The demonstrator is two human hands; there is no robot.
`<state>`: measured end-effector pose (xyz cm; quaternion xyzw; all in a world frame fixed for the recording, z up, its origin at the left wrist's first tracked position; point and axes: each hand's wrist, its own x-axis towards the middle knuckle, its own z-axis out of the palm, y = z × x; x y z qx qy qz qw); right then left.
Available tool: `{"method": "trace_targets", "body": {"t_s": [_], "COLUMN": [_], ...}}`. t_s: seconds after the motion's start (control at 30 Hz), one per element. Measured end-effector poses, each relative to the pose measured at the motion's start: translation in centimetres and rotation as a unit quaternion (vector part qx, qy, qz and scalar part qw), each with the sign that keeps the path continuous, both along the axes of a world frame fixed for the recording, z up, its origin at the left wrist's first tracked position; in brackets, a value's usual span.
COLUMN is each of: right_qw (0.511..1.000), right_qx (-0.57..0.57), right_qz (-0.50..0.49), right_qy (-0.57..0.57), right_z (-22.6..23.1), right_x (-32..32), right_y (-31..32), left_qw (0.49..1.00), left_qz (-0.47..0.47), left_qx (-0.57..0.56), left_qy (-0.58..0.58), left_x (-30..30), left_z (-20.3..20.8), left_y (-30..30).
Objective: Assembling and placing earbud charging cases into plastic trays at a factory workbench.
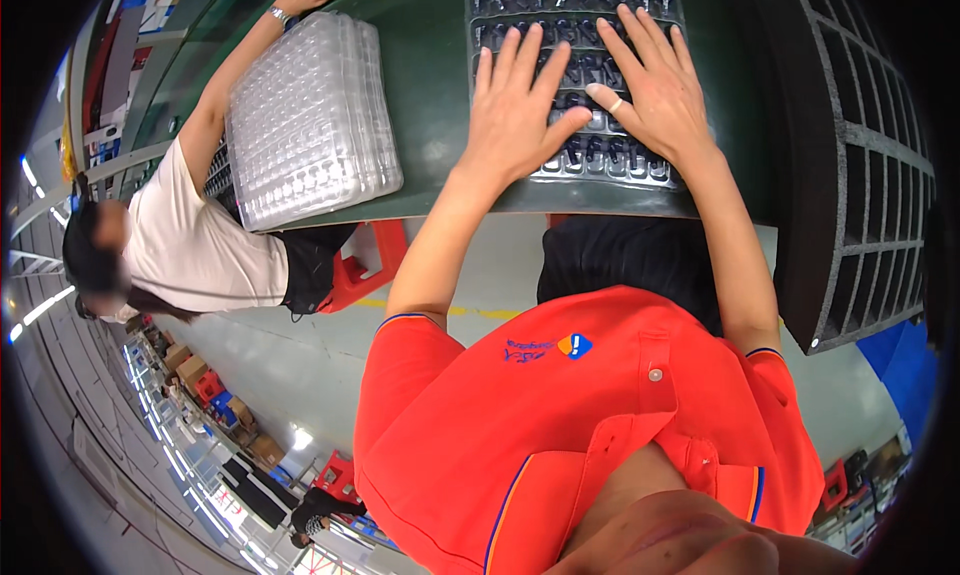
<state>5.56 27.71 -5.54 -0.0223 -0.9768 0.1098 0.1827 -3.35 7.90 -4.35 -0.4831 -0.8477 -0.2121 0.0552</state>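
A clear plastic blister tray (600,175) lies on the green tabletop in front of me, with rows of small dark parts in its pockets. My left hand (515,110) rests flat over the tray's left half, fingers spread and pointing away from me. Over the right half lies my right hand (660,95), palm down with its fingers apart; its thumb carries a pale cover at the tip and a light band lower down. Neither hand grips anything. The palms hide several of the pockets, and what the dark parts are is too small to tell.
A tall stack of clear blister trays (310,125) stands left of my tray. Beyond it a co-worker (205,215) in a pale shirt reaches an arm over the table. To my right rises a dark divided rack (850,165). A red stool (370,265) stands below the table edge.
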Motion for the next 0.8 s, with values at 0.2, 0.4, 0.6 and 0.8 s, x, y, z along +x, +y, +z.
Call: {"method": "trace_targets", "body": {"t_s": [0.2, 0.4, 0.6, 0.8], "right_qw": [1.0, 0.999, 0.997, 0.999], "right_qx": [0.015, 0.001, 0.0, -0.041], "right_qz": [-0.018, -0.014, 0.021, -0.006], "right_qy": [-0.018, -0.03, -0.071, -0.022], "right_z": [0.3, 1.8, 1.5, 3.4], "right_x": [1.0, 1.7, 2.0, 2.0], "right_y": [-0.8, -1.4, -2.1, -0.6], "left_qw": [0.999, 1.0, 0.999, 0.998], "left_qz": [0.007, 0.018, 0.002, 0.002], "left_qx": [-0.017, -0.021, -0.042, -0.033], "left_qy": [0.029, 0.013, -0.001, -0.053], "left_x": [0.4, 1.5, 2.3, 2.9], "left_z": [-0.3, 1.9, 0.6, 2.5], "left_y": [-0.4, -1.3, -1.4, -1.3]}}
